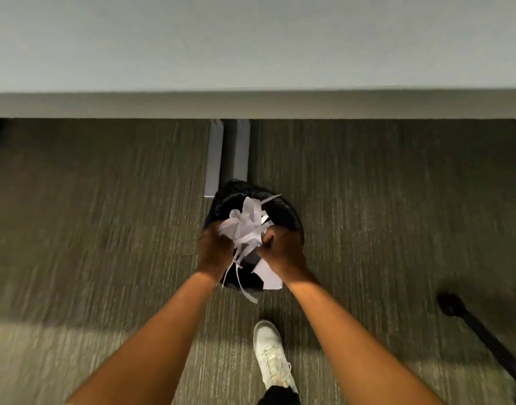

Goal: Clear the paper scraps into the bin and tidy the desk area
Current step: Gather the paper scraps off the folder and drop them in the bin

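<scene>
Left hand (214,252) & right hand (283,252) clutch paper scraps (245,226) over bin (283,211); drop toward 12 o'clock, watch dangling strips at 6.

1. You have thin white paper scraps (246,226) in both hands, matt, creased and curling into strips.
2. Your bin (283,213) is black with a faint sheen on its rim, probably plastic; blur hides more.
3. The floor (104,214) is carpet, a rough ribbed weave, olive-grey and matt.
4. The desk (250,45) top is smooth, pale grey and matt.
5. Your shoe (272,356) is white and smooth, laced, likely leather or synthetic.
</scene>
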`<control>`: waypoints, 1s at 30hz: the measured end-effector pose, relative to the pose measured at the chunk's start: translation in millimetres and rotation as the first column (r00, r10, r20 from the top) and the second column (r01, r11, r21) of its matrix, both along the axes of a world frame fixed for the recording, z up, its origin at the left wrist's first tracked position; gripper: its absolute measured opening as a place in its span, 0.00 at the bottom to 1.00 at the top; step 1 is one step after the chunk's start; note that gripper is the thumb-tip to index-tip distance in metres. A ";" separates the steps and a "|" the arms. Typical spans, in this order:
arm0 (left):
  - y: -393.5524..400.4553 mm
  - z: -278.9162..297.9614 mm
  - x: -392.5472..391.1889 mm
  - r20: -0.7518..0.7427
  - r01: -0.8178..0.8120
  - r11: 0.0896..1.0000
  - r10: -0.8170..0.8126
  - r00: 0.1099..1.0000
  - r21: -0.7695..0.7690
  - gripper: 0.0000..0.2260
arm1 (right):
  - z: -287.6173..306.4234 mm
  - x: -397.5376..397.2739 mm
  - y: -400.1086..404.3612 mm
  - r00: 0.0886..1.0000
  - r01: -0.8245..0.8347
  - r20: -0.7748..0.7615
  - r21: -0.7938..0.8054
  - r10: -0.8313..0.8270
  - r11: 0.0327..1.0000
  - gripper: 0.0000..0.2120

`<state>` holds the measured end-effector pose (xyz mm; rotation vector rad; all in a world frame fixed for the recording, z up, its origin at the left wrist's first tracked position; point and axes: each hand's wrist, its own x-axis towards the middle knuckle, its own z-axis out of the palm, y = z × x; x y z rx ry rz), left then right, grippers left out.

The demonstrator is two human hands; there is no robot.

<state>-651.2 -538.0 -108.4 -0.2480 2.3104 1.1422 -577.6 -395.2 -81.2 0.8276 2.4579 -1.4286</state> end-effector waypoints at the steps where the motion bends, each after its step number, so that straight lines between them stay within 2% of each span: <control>1: 6.6 15.2 1.7 -0.016 -0.007 1.000 0.006 1.000 -0.008 0.10 | -2.5 -3.0 -1.8 1.000 0.008 0.009 0.016 -0.009 1.000 0.04; 4: 20.6 39.4 4.2 -0.044 0.040 0.998 -0.041 0.998 -0.040 0.11 | -8.5 -10.1 -4.5 0.999 0.046 0.020 0.027 -0.047 0.999 0.06; 8: 23.2 40.8 2.7 -0.082 0.119 0.987 -0.128 0.988 -0.103 0.18 | -15.2 -11.3 -5.2 0.993 0.120 0.031 -0.095 -0.118 0.988 0.15; 20: 43.6 48.6 18.2 -0.052 0.178 0.968 -0.190 0.980 -0.175 0.24 | -11.2 32.0 36.0 0.959 0.282 0.026 -0.116 -0.281 0.952 0.14; 23: 71.9 54.8 40.3 -0.051 0.229 0.961 -0.239 0.970 -0.158 0.24 | -3.2 59.3 64.1 0.935 0.355 0.016 -0.087 -0.355 0.931 0.15; 26: 114.2 62.2 71.7 -0.061 0.337 0.934 -0.346 0.936 -0.122 0.29 | 6.5 94.4 97.4 0.914 0.407 0.010 -0.048 -0.407 0.912 0.17; 30: 177.8 69.8 115.9 -0.042 0.422 0.897 -0.431 0.902 -0.135 0.25 | 25.0 151.4 146.1 0.869 0.496 0.032 -0.030 -0.495 0.868 0.21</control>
